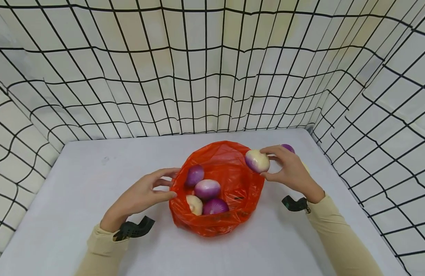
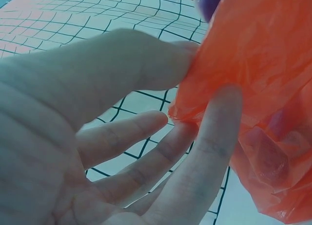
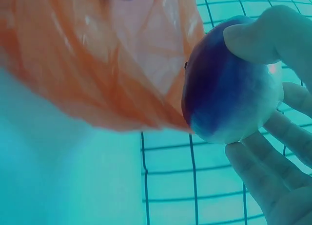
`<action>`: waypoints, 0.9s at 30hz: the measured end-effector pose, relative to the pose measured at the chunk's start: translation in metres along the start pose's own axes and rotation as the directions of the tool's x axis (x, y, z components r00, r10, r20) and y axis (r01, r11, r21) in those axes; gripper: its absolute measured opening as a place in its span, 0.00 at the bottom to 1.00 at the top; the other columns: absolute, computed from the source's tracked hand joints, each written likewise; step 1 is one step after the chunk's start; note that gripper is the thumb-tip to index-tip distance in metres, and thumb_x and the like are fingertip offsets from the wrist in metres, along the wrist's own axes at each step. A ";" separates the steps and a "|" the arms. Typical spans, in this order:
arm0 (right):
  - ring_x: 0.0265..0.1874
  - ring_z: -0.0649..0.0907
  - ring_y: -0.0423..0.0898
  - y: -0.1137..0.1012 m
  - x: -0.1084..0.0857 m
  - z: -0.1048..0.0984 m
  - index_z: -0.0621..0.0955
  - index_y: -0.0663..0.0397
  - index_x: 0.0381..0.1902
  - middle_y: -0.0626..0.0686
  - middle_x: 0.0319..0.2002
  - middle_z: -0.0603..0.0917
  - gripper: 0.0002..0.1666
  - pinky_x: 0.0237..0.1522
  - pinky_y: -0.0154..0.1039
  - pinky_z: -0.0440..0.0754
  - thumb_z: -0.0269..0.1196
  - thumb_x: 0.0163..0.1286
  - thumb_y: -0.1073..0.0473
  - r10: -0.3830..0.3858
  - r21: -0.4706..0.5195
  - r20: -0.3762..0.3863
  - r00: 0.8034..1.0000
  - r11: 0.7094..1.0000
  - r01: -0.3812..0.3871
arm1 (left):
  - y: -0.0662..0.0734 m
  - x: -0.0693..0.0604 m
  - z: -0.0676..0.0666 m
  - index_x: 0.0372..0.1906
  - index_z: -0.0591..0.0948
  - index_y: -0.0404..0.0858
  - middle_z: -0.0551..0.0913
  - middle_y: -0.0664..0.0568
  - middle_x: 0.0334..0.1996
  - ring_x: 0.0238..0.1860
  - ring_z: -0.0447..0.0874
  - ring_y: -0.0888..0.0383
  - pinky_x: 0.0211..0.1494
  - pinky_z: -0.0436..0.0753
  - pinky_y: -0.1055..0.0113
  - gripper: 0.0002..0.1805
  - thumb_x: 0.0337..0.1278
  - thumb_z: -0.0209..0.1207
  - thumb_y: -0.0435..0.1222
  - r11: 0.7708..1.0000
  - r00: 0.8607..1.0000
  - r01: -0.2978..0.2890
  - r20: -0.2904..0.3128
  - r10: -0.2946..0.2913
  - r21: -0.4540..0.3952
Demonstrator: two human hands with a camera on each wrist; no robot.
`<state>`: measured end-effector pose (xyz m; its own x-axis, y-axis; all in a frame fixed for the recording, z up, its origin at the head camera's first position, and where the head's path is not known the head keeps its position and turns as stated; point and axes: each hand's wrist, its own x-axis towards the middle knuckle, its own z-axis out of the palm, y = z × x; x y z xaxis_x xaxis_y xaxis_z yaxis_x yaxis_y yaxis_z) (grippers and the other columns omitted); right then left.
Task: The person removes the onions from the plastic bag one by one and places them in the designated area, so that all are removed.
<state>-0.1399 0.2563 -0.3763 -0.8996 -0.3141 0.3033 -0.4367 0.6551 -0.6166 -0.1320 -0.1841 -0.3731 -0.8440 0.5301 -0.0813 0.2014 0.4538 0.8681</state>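
Note:
A red plastic bag (image 1: pixel 216 226) stands with its mouth wide on the white table. Inside it sit several onions: a purple one (image 1: pixel 195 175) at the left, a purple-and-white one (image 1: pixel 207 189), a pale one (image 1: pixel 194 205) and a dark purple one (image 1: pixel 216 206). At the bag's left side, my left hand (image 1: pixel 140 193) touches the plastic with fairly straight fingers (image 2: pixel 214 132) and thumb. My right hand (image 1: pixel 290 168) grips a white-and-purple onion (image 1: pixel 258 161) between thumb and fingers at the bag's right rim; the right wrist view shows this onion (image 3: pixel 229 84) close up.
Behind my right hand, another purple onion (image 1: pixel 287 148) shows in part on the table (image 1: pixel 95 172). Something pale beside it is mostly hidden. Black netting (image 1: pixel 205 76) over white sheeting rises along the back and both sides.

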 end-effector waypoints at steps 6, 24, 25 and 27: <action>0.54 0.86 0.52 0.011 -0.005 -0.006 0.79 0.50 0.62 0.53 0.57 0.83 0.39 0.55 0.50 0.88 0.82 0.52 0.62 -0.008 -0.098 -0.077 0.997 0.995 0.001 | 0.001 0.001 -0.002 0.74 0.72 0.47 0.77 0.45 0.69 0.65 0.81 0.42 0.57 0.90 0.63 0.35 0.63 0.69 0.42 1.000 1.000 0.010 0.000 -0.010 0.008; 0.53 0.86 0.56 0.051 0.000 -0.004 0.81 0.52 0.60 0.56 0.56 0.84 0.36 0.54 0.58 0.88 0.82 0.52 0.60 -0.003 -0.163 -0.173 0.985 0.986 -0.025 | -0.002 0.001 -0.001 0.75 0.71 0.46 0.76 0.44 0.70 0.65 0.81 0.41 0.56 0.90 0.64 0.35 0.64 0.69 0.42 1.000 1.000 -0.009 0.020 0.009 -0.012; 0.54 0.85 0.56 0.053 0.001 -0.003 0.81 0.52 0.60 0.56 0.56 0.84 0.36 0.54 0.58 0.88 0.82 0.52 0.60 0.006 -0.159 -0.172 0.985 0.987 -0.034 | -0.003 0.001 -0.001 0.75 0.71 0.46 0.76 0.44 0.70 0.65 0.81 0.41 0.56 0.90 0.64 0.35 0.64 0.69 0.41 1.000 1.000 -0.016 0.019 0.016 -0.018; 0.55 0.85 0.57 0.057 0.003 -0.001 0.81 0.53 0.60 0.57 0.56 0.83 0.36 0.56 0.59 0.87 0.82 0.53 0.59 0.033 -0.148 -0.167 0.985 0.987 -0.058 | -0.004 0.002 -0.001 0.74 0.71 0.46 0.76 0.44 0.70 0.64 0.81 0.41 0.56 0.90 0.64 0.35 0.64 0.69 0.41 0.999 0.999 -0.027 0.019 0.028 -0.023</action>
<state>-0.1673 0.2933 -0.4092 -0.8999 -0.1732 0.4002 -0.3783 0.7665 -0.5190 -0.1350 -0.1856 -0.3756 -0.8287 0.5557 -0.0663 0.2131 0.4229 0.8808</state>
